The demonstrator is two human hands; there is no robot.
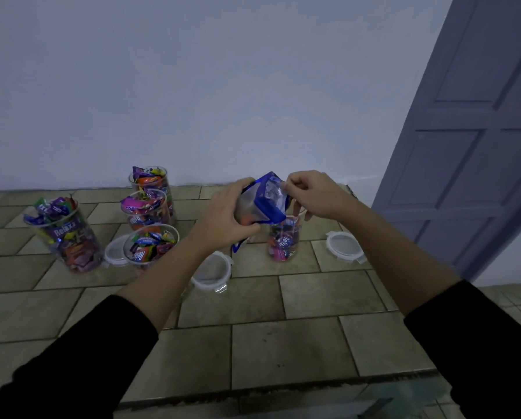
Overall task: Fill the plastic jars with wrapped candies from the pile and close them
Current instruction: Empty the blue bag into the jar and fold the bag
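Gripping the candy bag (pixel 260 204) with the left hand (pixel 227 213), pinching its top with the right hand (pixel 310 193), above the jar (pixel 283 243).

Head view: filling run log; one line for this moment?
left hand grips blue-and-clear plastic candy bag | right hand pinches its edge | clear plastic jar beneath: part-filled, open

We can read one word in full: "Relaxa", in white letters on a purple candy wrapper (pixel 64 231) that shows through the wall of the leftmost jar (pixel 81 255). Parts of the same word, "Rela", stand turned on wrappers inside the front jar (pixel 144 252) and the right-hand jar (pixel 283 241). The print on the blue bag (pixel 268 207) is too blurred for us to read.
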